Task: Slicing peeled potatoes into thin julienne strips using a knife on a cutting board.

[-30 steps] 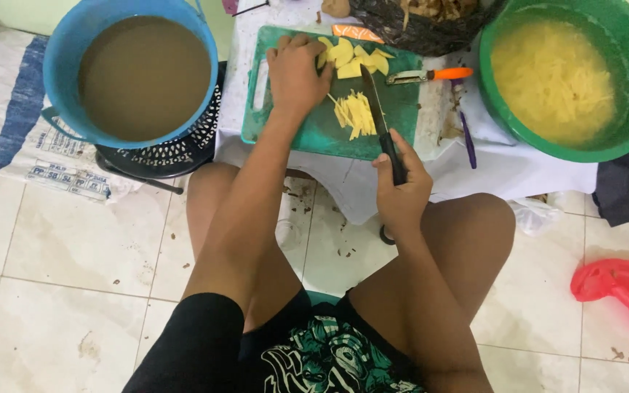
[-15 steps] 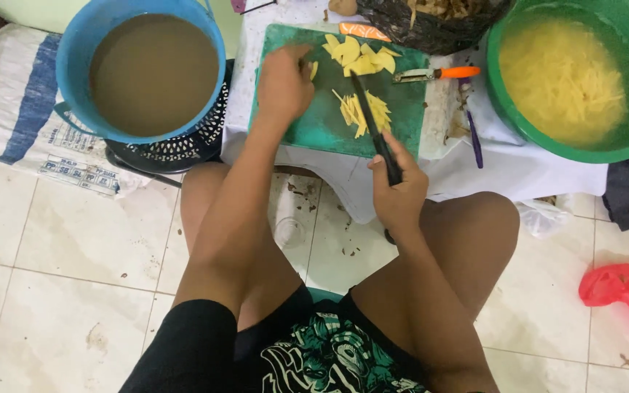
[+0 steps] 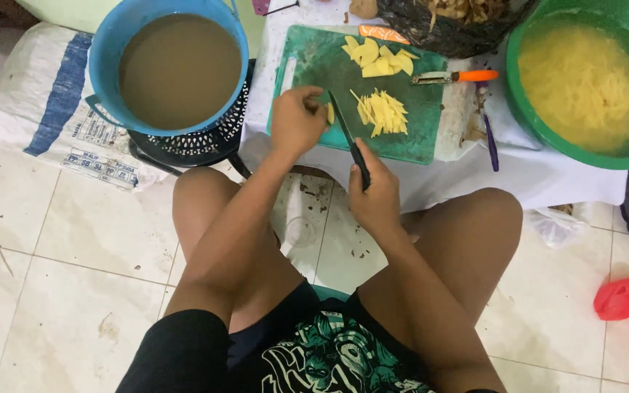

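My left hand (image 3: 297, 120) pinches a few yellow potato slices (image 3: 330, 113) upright at the near left of the green cutting board (image 3: 314, 65). My right hand (image 3: 376, 196) grips the black handle of a knife (image 3: 348, 140), whose blade rests against those slices. A pile of cut yellow strips (image 3: 383, 111) lies mid-board. Flat potato slices (image 3: 374, 57) sit at the board's far edge.
A blue bucket of brown water (image 3: 176, 69) stands at the left on a black crate. A green basin of cut strips in water (image 3: 583, 80) is at the right. An orange-handled peeler (image 3: 456, 76) lies on the board's right edge. A black bag of peels (image 3: 460, 25) sits behind.
My left hand took slices from the far pile and drew them to the board's near left. The knife followed leftward, away from the strips.
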